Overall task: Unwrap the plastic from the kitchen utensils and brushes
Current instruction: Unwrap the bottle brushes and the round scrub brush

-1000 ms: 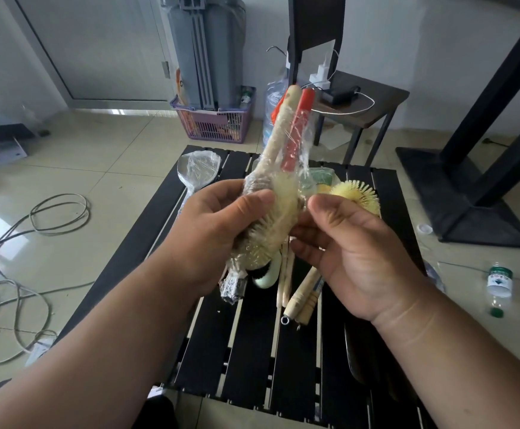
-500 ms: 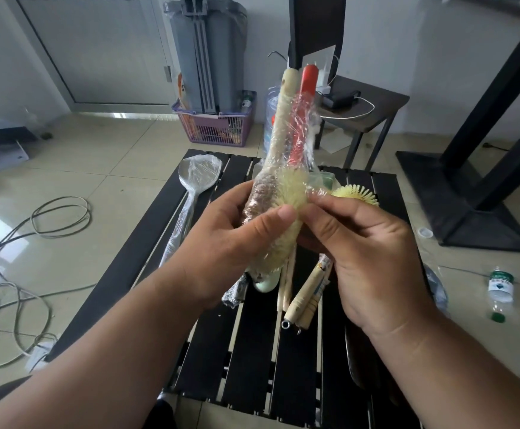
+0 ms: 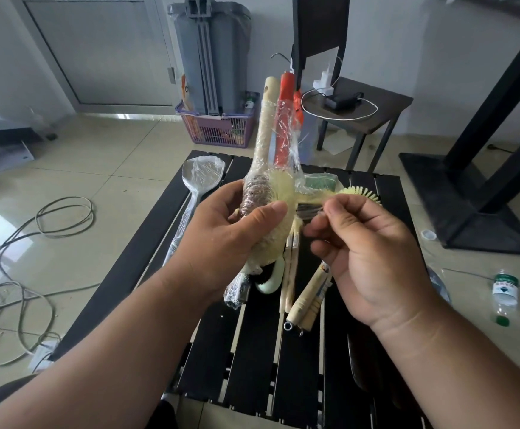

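We see the bundle of brushes (image 3: 271, 168), 2 long brushes bound together in clear plastic, held up over the black slatted table (image 3: 252, 351). Its long axis runs nearly upright, leaning slightly away from us: the cream handle (image 3: 266, 119) and the red handle (image 3: 285, 125) point up and away, and the bristle heads point down toward the table.

The left hand (image 3: 230, 239) is clamped around the bristle end of the bundle, thumb across the front. The right hand (image 3: 364, 252) sits just to the right of it, thumb and forefinger pinched on a strip of plastic (image 3: 311, 209) stretched sideways from the bundle.

Against the frame 0.5 s ago, the 2 hands have come apart: then the right thumb met the left thumb on the bristles, and now the right hand has drawn off to the right with the plastic stretched between. The bundle keeps about the same upright lean.

On the table beneath lie a wrapped spoon (image 3: 201, 181) at the far left, a round yellow brush head (image 3: 360, 193) at the far right, a green wrapped item (image 3: 319, 182) beside it, and wooden handles (image 3: 306, 295) under the hands. A small bottle (image 3: 504, 295) stands on the floor to the right, cables (image 3: 20, 258) lie on the floor to the left, and a purple basket (image 3: 218, 128) sits beyond the table.
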